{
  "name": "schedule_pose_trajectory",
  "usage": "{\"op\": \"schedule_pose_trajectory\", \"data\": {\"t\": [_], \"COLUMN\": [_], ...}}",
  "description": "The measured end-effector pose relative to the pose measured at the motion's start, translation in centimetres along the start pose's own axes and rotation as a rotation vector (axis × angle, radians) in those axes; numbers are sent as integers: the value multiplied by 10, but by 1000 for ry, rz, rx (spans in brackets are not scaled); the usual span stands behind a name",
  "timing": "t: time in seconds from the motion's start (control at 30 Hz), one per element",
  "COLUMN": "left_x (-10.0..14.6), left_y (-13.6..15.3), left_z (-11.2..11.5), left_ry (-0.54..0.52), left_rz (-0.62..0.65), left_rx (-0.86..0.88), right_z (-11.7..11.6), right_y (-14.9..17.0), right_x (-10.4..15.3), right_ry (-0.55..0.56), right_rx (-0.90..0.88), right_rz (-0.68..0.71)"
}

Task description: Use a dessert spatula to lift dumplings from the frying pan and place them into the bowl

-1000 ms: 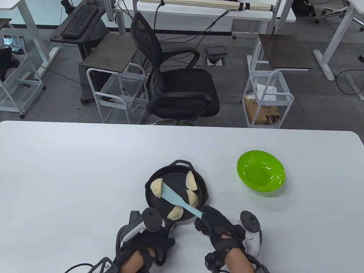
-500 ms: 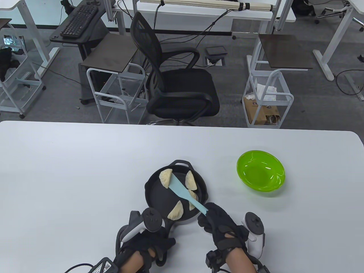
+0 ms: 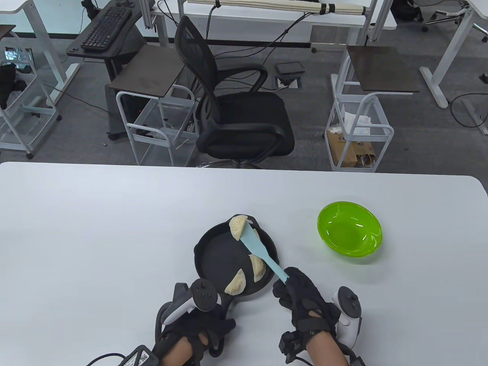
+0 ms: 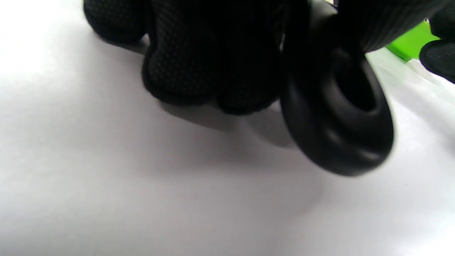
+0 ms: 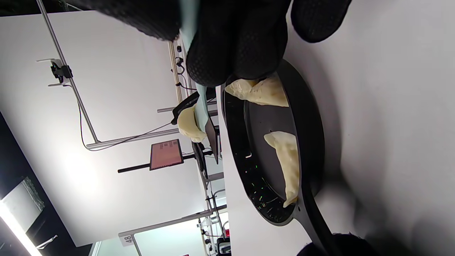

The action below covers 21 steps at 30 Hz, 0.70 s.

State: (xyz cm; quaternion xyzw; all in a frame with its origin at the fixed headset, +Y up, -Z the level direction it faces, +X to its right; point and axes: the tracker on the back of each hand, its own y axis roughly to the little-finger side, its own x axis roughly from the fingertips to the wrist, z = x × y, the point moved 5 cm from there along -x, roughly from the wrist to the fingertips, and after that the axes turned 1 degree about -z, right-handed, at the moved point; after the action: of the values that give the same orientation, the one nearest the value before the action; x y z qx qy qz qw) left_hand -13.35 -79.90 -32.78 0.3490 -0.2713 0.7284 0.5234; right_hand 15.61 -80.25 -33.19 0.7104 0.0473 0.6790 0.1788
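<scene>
Dumpling (image 3: 238, 225) raised farther, pale, crimped, on spatula (image 3: 254, 244)

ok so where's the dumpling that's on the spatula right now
In the table view the lifted dumpling sits on the tip of the blue spatula, over the far rim of the frying pan by its small loop handle, left of the green bowl.

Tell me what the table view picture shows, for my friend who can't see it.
The right hand holds a blue spatula carrying one dumpling above the black frying pan. The left hand grips the pan's handle, and a green bowl waits to the right.
</scene>
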Motion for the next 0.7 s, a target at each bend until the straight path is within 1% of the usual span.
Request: {"op": "schedule_pose_trajectory", "data": {"t": [0.27, 0.7], "left_x": [0, 0], "left_y": [0, 0], "left_z": [0, 0], "left_ry": [3, 2], "left_rz": [0, 0], "left_rx": [1, 0], "right_z": [12, 41], "right_y": [-4, -11], "right_x": [2, 8], "right_ry": [63, 202], "right_rx": [-43, -129], "right_rz": [21, 65]}}
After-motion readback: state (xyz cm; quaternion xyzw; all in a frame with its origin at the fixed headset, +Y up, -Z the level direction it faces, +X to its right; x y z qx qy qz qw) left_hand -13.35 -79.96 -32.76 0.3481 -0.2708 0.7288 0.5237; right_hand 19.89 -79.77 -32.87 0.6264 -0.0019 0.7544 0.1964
